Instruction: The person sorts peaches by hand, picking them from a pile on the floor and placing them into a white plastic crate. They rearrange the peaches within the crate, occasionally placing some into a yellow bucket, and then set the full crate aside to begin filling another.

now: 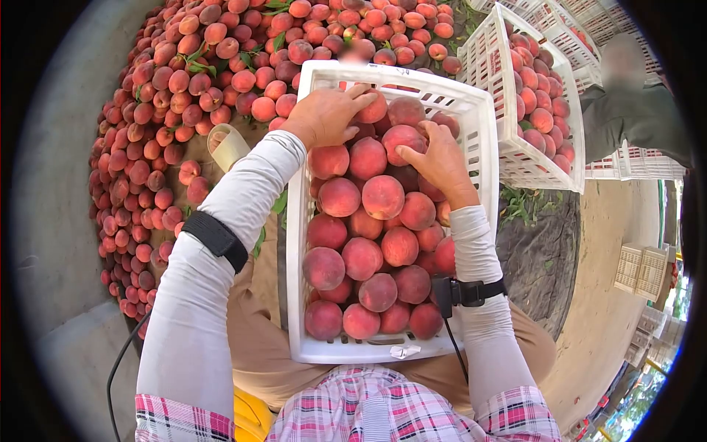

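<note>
You're mid-packing: your left hand (324, 114) and right hand (440, 158) each cup a peach (374, 109) atop the nearly full white crate (482, 140) on your lap, so settle them gently.

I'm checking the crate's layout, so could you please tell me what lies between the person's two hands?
In the head view, round red-yellow peaches in the white plastic crate lie between the left hand and right hand.

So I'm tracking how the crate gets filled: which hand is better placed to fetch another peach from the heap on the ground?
Probably the left hand. It rests at the far left corner of the white slatted plastic crate, nearest the big heap of red-orange peaches. The right hand lies on fruit farther from it.
</note>
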Demonstrator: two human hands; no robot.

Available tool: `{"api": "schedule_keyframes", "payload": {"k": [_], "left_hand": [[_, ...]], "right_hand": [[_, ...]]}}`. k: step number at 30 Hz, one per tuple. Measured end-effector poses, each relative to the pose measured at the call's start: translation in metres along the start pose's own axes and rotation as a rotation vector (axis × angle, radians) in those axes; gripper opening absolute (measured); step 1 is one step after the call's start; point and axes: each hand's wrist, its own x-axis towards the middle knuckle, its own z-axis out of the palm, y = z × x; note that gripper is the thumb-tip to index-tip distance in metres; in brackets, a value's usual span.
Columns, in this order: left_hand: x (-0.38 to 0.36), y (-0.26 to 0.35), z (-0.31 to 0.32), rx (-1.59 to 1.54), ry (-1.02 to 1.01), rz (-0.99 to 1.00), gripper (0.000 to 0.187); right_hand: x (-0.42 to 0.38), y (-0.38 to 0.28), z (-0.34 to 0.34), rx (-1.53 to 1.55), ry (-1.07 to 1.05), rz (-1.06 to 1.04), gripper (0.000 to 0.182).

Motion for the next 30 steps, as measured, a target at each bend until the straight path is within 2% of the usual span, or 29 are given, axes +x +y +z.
{"api": "schedule_keyframes", "payload": {"k": [1,3,7,9,10,13,16,17,18,20,21,22,23,24,25,26,27,28,29,30], "left_hand": [[0.001,-0.001,0.001,-0.002,-0.002,-0.003,0.067],[0.001,-0.003,0.001,0.002,-0.039,0.01,0.079],[0.0,0.0,-0.006,-0.002,-0.042,-0.01,0.078],[0.0,-0.003,-0.001,-0.035,-0.045,0.017,0.077],[0.0,-0.005,0.003,-0.04,-0.032,0.022,0.077],[0.001,-0.002,0.002,-0.027,-0.033,-0.003,0.074],[0.002,-0.006,0.009,-0.044,0.059,0.033,0.071],[-0.002,-0.004,0.001,-0.096,0.068,0.047,0.069],[-0.008,-0.003,-0.001,-0.087,0.087,0.043,0.069],[-0.014,-0.009,0.005,-0.237,0.341,0.061,0.066],[-0.022,-0.007,0.001,-0.289,0.384,0.024,0.064],[-0.034,-0.012,-0.007,-0.315,0.46,-0.002,0.063],[-0.047,-0.024,-0.013,-0.234,0.463,-0.007,0.062],[-0.071,-0.028,-0.029,-0.161,0.484,-0.036,0.061],[-0.098,-0.04,-0.033,-0.148,0.498,-0.072,0.061],[-0.132,-0.041,-0.055,-0.147,0.453,-0.127,0.059],[-0.167,-0.042,-0.066,-0.203,0.383,-0.263,0.054],[-0.207,-0.064,-0.045,-0.169,0.388,-0.329,0.049],[-0.212,-0.058,-0.052,-0.146,0.456,-0.294,0.047],[-0.242,-0.061,-0.043,-0.237,0.392,-0.513,0.046]], "right_hand": [[-0.001,-0.004,-0.001,0.001,-0.004,-0.001,0.067],[-0.003,-0.014,-0.005,0.043,-0.045,0.026,0.058],[-0.006,-0.004,0.004,0.052,0.02,-0.013,0.049],[-0.006,0.001,-0.001,0.238,0.118,-0.075,0.047],[-0.009,0.001,-0.01,0.224,0.123,-0.078,0.047],[-0.03,0.008,-0.044,0.024,0.354,-0.005,0.047],[-0.059,0.032,-0.059,-0.171,0.476,0.078,0.051],[-0.07,0.037,-0.056,-0.174,0.484,0.055,0.051],[-0.082,0.044,-0.05,-0.205,0.441,0.137,0.054],[-0.104,0.062,-0.037,-0.244,0.378,0.259,0.062],[-0.115,0.067,-0.034,-0.18,0.333,0.29,0.06],[-0.123,0.078,-0.021,-0.194,0.393,0.283,0.056],[-0.126,0.072,-0.029,-0.007,0.187,0.434,0.053],[-0.136,0.073,-0.016,-0.013,0.35,0.385,0.041],[-0.135,0.075,-0.017,0.003,0.31,0.377,0.034],[-0.136,0.073,-0.013,0.023,0.358,0.401,0.031],[-0.13,0.069,-0.021,0.028,0.385,0.373,0.031],[-0.133,0.065,-0.027,0.047,0.316,0.417,0.032],[-0.137,0.063,-0.029,0.065,0.234,0.469,0.033],[-0.138,0.063,-0.029,0.067,0.237,0.466,0.033]]}}
